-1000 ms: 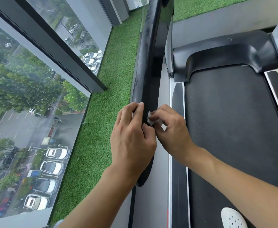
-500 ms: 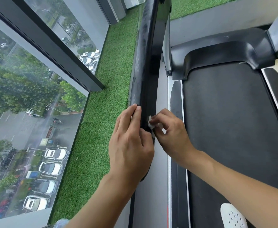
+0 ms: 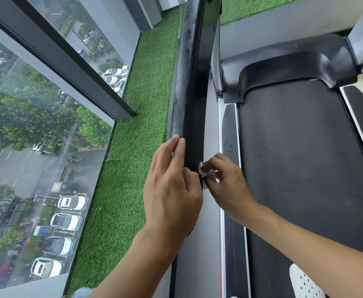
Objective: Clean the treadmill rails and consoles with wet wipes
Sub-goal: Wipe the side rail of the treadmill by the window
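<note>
Right grip (image 3: 225, 181) pinches a wipe (image 3: 203, 173) at the rail (image 3: 187, 61) beside the spread left grip (image 3: 172, 190); the stretch beyond looks unfinished.

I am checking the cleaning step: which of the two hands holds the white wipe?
The right hand pinches the white wipe at the black rail; the left hand holds nothing and rests on that rail with straight fingers.

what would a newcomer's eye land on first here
The two hands at centre: the left hand lies with straight fingers along the black handrail, and the right hand pinches a small white wet wipe against its inner side. Next, the big window on the left looking down on parked cars, with green artificial turf between it and the treadmill.
</note>
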### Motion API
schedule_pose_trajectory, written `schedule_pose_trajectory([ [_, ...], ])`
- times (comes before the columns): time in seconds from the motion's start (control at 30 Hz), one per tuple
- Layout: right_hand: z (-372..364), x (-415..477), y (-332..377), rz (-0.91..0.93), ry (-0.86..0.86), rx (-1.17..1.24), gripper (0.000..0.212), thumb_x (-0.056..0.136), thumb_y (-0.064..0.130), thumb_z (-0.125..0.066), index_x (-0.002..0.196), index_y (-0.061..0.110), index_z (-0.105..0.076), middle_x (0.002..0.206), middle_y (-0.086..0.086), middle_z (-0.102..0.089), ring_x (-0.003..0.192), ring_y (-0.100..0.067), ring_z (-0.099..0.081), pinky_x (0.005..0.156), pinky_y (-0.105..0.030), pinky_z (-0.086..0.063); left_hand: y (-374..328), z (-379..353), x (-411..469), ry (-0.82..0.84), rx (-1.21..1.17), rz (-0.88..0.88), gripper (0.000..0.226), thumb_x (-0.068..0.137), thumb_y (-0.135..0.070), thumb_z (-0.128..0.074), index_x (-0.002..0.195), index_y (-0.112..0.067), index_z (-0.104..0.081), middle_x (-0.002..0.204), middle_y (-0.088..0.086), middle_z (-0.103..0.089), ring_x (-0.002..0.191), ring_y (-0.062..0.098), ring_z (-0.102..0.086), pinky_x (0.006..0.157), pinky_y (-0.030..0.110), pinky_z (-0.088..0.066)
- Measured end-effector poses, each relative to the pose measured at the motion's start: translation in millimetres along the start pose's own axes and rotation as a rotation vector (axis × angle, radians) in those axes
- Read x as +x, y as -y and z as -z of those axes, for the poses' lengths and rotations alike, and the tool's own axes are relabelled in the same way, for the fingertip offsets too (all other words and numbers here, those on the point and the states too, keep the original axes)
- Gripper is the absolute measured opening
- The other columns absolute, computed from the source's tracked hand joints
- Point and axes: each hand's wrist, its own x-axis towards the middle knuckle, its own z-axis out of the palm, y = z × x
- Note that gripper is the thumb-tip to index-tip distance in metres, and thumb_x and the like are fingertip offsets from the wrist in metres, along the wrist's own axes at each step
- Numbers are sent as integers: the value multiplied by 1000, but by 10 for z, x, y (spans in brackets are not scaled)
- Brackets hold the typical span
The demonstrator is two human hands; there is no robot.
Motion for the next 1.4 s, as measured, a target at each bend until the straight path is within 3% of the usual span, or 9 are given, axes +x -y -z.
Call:
schedule_pose_trajectory([
  [0.1, -1, 69, -61, -80, -9, 20, 32, 86, -10, -59, 78, 21, -57, 87, -2, -57, 82, -21, -59, 70, -27, -48, 6, -7, -10, -6, -13, 3, 56, 89, -20, -34, 138, -1, -55, 143, 6, -54, 134, 21, -47, 111, 24, -32],
  [0.37, 36, 176, 168, 14, -83, 50, 22, 87, -5, -61, 82, 17, -63, 84, 3, -57, 80, -11, -59, 68, -7, -43, 15, 8, -14, -29, -70, 5, 58, 86, -13, -29, 135, 2, -57, 141, 10, -56, 133, 24, -49, 114, 23, -31],
  [0.47, 28, 175, 297, 138, -134, 68, 12, 87, 9, -55, 83, 11, -67, 84, -2, -60, 79, -15, -61, 69, -14, -47, 16, 18, -14, -32, -72, 5, 59, 84, -12, -29, 134, 2, -58, 141, 11, -56, 133, 24, -49, 114, 21, -30],
  [0.53, 47, 133, 356, 228, -123, 54, 23, 87, 20, -49, 83, 6, -67, 84, -5, -61, 80, -19, -61, 70, -19, -49, 9, 23, -12, -31, -75, 8, 60, 84, -12, -29, 134, 2, -58, 141, 11, -56, 133, 23, -49, 114, 19, -29],
  [0.67, 68, 137, 398, 276, -144, 25, 25, 88, 18, -47, 80, 3, -66, 83, -9, -60, 76, -23, -60, 69, -26, -49, 10, 18, -13, -34, -74, 11, 60, 84, -12, -29, 134, 3, -58, 141, 11, -56, 133, 22, -49, 114, 18, -29],
  [0.9, 92, 129, 333, 228, -91, 52, 28, 90, 22, -48, 81, 4, -67, 84, -7, -61, 75, -19, -61, 70, -11, -46, -3, 17, -19, -29, -56, 17, 61, 83, -13, -28, 134, 1, -58, 142, 9, -56, 133, 22, -49, 113, 22, -32],
  [1.07, 62, 25, 220, 222, -47, -2, 9, 85, 5, -60, 81, 5, -68, 84, -3, -60, 75, -15, -60, 70, -6, -44, -21, 19, -18, -35, -46, 23, 61, 83, -13, -28, 134, 1, -58, 142, 9, -56, 133, 22, -49, 111, 17, -29],
  [1.23, 39, -27, 173, 199, -54, -10, 12, 87, -3, -64, 79, 6, -66, 82, -1, -57, 73, -14, -58, 68, -13, -47, -29, 21, -22, -30, -30, 32, 63, 83, -15, -27, 136, -1, -57, 143, 7, -55, 134, 20, -48, 109, 16, -29],
  [1.4, 47, -1, 116, 125, -45, -34, 19, 82, -12, -67, 80, 7, -67, 83, 4, -54, 75, -8, -56, 69, -3, -41, -22, 9, -21, -37, -28, 26, 62, 83, -13, -28, 135, 0, -58, 142, 7, -56, 132, 21, -49, 108, 17, -31],
])
